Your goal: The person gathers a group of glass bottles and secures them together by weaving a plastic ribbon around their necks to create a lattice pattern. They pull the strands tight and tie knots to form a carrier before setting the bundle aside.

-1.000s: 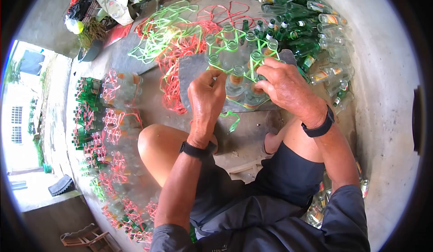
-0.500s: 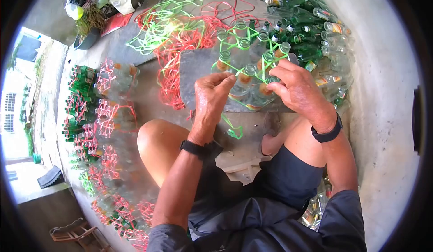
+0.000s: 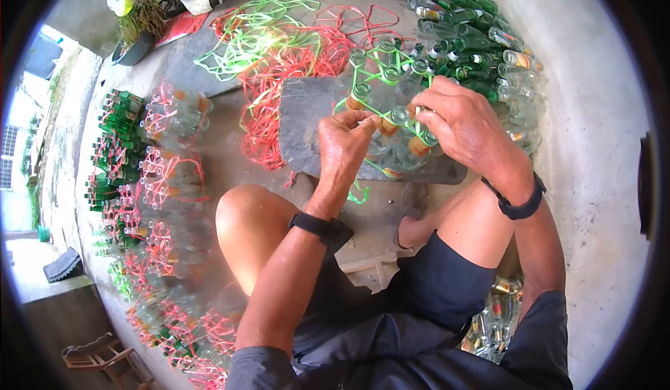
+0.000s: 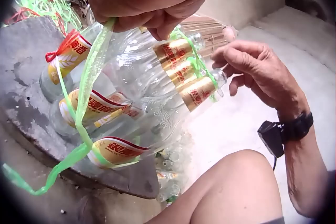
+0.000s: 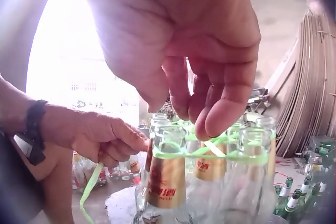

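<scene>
A group of clear glass bottles (image 4: 149, 106) with gold and red-edged labels stands bunched on a dark slab (image 3: 300, 135). Green plastic strap (image 5: 194, 153) runs around and across their necks. At the near left side of the bunch, my left hand (image 3: 342, 142) pinches a length of strap (image 4: 86, 124) between thumb and fingers; its loose tail dangles past the slab's edge. My right hand (image 3: 471, 121) hovers at the necks on the right side, its fingers (image 5: 212, 121) loosely bent just above the crossed strap, thumb apart from them.
Tangled red and green strap (image 3: 269, 104) lies beyond the slab to the left. Green bottles (image 3: 460, 24) are stacked on their sides along the right wall (image 3: 579, 146). Strapped bottle bundles (image 3: 171, 181) line the floor at left. Flattened cardboard (image 5: 307, 82) leans at the back.
The head view has swung, so the bottles and both hands sit further right in it. My left hand, still pinching the strap, is slightly closer to the front necks.
</scene>
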A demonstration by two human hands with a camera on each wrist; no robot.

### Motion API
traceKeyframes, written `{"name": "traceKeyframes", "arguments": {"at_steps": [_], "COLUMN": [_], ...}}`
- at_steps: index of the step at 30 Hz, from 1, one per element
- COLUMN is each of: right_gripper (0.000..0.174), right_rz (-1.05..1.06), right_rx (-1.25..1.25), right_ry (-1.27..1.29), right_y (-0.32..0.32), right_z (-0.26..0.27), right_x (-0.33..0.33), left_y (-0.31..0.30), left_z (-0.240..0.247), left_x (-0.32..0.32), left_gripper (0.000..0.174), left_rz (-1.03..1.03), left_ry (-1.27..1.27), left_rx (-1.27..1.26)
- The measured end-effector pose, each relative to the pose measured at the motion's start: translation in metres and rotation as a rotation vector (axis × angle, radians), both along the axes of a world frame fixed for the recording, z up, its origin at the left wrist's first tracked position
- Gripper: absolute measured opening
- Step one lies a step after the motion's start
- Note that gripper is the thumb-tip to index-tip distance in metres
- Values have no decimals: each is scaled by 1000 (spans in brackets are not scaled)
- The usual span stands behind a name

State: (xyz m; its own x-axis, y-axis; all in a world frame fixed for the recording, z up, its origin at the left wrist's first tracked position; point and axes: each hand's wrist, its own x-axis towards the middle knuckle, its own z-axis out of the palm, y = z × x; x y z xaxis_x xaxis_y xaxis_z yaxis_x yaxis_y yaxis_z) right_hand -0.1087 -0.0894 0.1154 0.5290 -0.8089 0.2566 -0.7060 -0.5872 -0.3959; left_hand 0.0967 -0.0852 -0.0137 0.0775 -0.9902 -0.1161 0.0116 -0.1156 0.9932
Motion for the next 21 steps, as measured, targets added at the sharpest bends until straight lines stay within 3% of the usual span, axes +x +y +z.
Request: {"name": "traceKeyframes", "arguments": {"at_steps": [7,10,12,13,15,21], "right_gripper": [19,26,32,32,19,34], "right_rz": [214,219,332,333,108,47], "right_rx": [33,150,276,280,815,913], "right_ry": [42,80,-2,0,77,102], "right_y": [-56,-71,-75,-75,-74,-75], "right_z": [-30,-41,-40,-34,-17,-12], "right_x": [17,20,24,26,30,31], "left_y": [0,-5,-6,-6,-5,-4], "left_z": [3,-9,-13,-10,-6,-6], "left_x": [-7,-11,-14,-14,-16,-18], "left_gripper": [19,23,26,28,30,30], "left_rz": [61,94,102,117,132,145], "left_ry": [45,48,55,18,-17,-70], "left_rx": [66,75,83,94,107,155]}}
